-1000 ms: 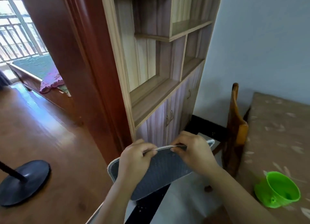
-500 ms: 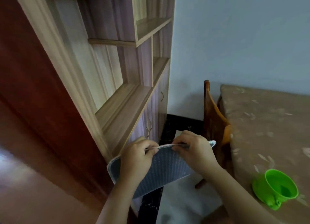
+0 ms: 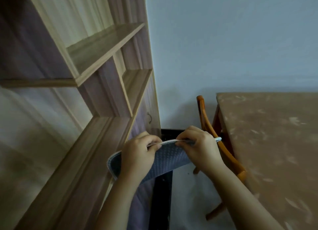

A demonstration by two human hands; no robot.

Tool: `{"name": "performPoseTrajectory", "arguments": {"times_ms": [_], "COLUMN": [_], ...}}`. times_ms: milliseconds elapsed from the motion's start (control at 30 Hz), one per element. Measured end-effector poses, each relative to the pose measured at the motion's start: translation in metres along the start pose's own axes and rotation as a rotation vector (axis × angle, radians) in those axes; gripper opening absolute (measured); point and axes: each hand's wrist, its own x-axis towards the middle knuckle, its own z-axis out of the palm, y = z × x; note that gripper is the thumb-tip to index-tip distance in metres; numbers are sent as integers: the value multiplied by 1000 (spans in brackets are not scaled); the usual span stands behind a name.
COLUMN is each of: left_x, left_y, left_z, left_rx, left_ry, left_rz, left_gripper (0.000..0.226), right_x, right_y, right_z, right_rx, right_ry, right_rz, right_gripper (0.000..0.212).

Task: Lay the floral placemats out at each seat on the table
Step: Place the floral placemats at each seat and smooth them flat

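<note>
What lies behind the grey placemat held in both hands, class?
Behind the placemat show the cabinet door, a black floor strip and pale floor. The placemat hides its own far face and whatever sits directly behind it.

Placemat (image 3: 169, 158) top face hidden; table (image 3: 266, 143) cut off R.

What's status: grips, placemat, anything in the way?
Placemat pinched along top edge by left grip and right grip. Held in air, not yet on table. Chair stands between placemat and table.
</note>
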Motion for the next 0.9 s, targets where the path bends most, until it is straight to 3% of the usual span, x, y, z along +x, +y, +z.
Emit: {"name": "performPoseTrajectory", "arguments": {"times_ms": [400,600,900], "left_x": [157,222,328], "left_y": [18,19,18], "left_z": [57,81,164], "left_rx": [145,30,-214], "left_ry": [-75,-152,-320], "left_rz": [370,496,536], "left_gripper": [4,3,5], "right_x": [96,127,187], "right_y": [87,116,170], "right_z": [-25,-30,-50], "right_rx": [76,67,-130], "right_ry": [144,227,384], "right_rz": [163,270,428], "right_gripper": [8,8,10]}}
